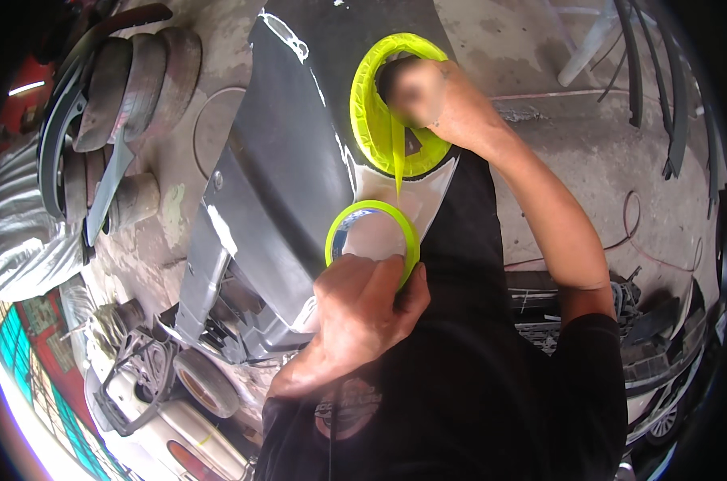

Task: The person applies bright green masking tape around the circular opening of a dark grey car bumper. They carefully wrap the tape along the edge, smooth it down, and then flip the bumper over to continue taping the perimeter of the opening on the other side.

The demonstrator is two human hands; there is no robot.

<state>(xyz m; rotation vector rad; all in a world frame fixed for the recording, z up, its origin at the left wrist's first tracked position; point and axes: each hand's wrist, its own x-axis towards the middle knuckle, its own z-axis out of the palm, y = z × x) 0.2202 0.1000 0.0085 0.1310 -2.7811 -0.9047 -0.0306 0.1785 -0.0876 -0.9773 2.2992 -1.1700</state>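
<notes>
In front of me, my left hand point(369, 301) is closed on the near edge of a roll of yellow-green masking tape point(412, 232), its open core facing up. A strip of tape point(398, 160) runs from the roll to a larger round piece point(365, 132) covered in crumpled yellow-green tape. My right hand point(451, 104) reaches across that piece's right rim and grips it, fingers inside the ring. Those fingertips are blurred, and the piece's kind is unclear. Below both lies a dark car body panel point(287, 160) with white scuffs and a grey patch point(427, 196).
Several worn tires point(143, 88) stand to the left. Car parts and a loose wheel point(207, 383) lie at lower left. A thin hose point(636, 232) crosses the concrete floor point(556, 184) on the right. Dark trim strips point(672, 96) hang at the far right.
</notes>
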